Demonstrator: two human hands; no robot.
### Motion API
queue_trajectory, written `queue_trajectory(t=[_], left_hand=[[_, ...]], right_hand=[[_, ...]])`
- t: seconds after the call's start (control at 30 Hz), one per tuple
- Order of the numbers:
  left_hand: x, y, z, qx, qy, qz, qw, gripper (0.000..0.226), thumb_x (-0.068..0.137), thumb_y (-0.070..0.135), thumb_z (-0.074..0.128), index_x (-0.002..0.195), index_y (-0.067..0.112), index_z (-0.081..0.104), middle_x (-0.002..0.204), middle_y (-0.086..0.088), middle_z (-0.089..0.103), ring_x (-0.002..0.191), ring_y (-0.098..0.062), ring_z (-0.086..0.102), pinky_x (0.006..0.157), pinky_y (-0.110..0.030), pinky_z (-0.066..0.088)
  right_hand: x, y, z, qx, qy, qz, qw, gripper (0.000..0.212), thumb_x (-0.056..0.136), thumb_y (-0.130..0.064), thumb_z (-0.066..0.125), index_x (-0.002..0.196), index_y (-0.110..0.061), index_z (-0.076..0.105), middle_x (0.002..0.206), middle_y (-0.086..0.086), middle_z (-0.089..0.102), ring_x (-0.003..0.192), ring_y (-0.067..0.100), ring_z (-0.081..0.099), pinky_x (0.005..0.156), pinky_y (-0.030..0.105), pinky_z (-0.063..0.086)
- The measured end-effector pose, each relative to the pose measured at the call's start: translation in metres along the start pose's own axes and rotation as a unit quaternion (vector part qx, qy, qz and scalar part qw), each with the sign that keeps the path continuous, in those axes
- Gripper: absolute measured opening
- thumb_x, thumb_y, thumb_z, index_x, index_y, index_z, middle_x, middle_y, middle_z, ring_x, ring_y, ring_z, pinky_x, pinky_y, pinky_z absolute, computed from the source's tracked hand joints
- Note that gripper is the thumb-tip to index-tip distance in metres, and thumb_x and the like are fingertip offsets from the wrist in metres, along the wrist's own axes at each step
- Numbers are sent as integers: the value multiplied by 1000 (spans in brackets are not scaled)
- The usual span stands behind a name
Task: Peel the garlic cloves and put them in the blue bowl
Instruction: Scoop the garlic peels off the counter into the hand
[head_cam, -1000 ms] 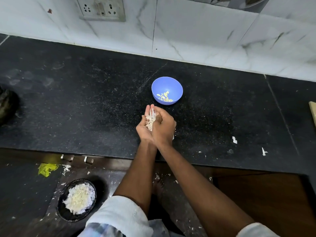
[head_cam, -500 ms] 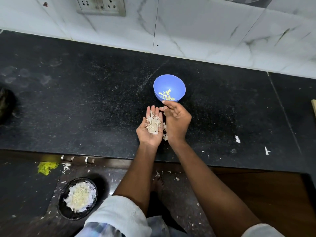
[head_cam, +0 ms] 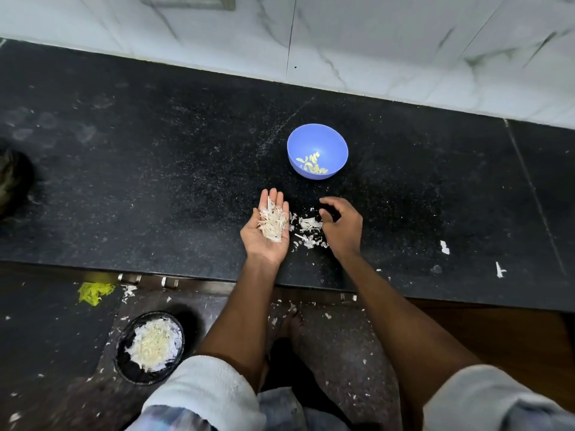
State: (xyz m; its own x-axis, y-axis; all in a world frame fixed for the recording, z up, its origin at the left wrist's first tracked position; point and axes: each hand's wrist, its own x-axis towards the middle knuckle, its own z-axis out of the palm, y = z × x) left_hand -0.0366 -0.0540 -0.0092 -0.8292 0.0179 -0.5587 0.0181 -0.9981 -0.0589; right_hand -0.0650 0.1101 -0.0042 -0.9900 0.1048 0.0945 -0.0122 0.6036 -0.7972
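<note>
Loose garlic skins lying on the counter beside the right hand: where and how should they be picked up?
The garlic skins lie flat and scattered on the black counter, between the left hand and the right hand. They are probably too thin to pinch singly. Come from the right with the right hand, rake them into a heap, then pinch it from above.

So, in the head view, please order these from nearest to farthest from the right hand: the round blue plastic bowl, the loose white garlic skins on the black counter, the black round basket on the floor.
1. Loose white garlic skins, just left of the right hand.
2. Round blue plastic bowl, behind it on the counter.
3. Black round basket, on the floor, lower left.
</note>
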Motion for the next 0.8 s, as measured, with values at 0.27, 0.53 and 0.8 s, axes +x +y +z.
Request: queue_trajectory(t=[0.27, 0.53, 0.8], left_hand=[[-7, 3, -7, -26, -18, 31, 999, 44, 113, 22, 34, 123, 3, 72, 130, -18, 72, 133, -29, 61, 119, -43, 40], [-27, 6, -23, -39, -16, 66, 997, 47, 113, 22, 35, 117, 1, 76, 131, -18, 72, 124, -30, 66, 117, -43, 42], [-50, 3, -42, -88, -19, 133, 987, 44, 113, 20, 37, 119, -1, 75, 132, -19, 71, 126, -32, 64, 124, -43, 36]], right_hand=[[-42, 8, 37, -121, -187, -186, 957, 52, 110, -21, 36, 160, -6, 32, 168, 7, 27, 158, 18, 18, 130, 39, 14], [7, 3, 38, -92, -202, -148, 964, 49, 111, -21, 35, 158, -8, 38, 166, 7, 35, 156, 17, 24, 129, 40, 18], [-28, 3, 38, -5, -321, -269, 908, 48, 100, 1, 43, 147, -5, 55, 158, 7, 48, 152, 17, 34, 128, 27, 17]])
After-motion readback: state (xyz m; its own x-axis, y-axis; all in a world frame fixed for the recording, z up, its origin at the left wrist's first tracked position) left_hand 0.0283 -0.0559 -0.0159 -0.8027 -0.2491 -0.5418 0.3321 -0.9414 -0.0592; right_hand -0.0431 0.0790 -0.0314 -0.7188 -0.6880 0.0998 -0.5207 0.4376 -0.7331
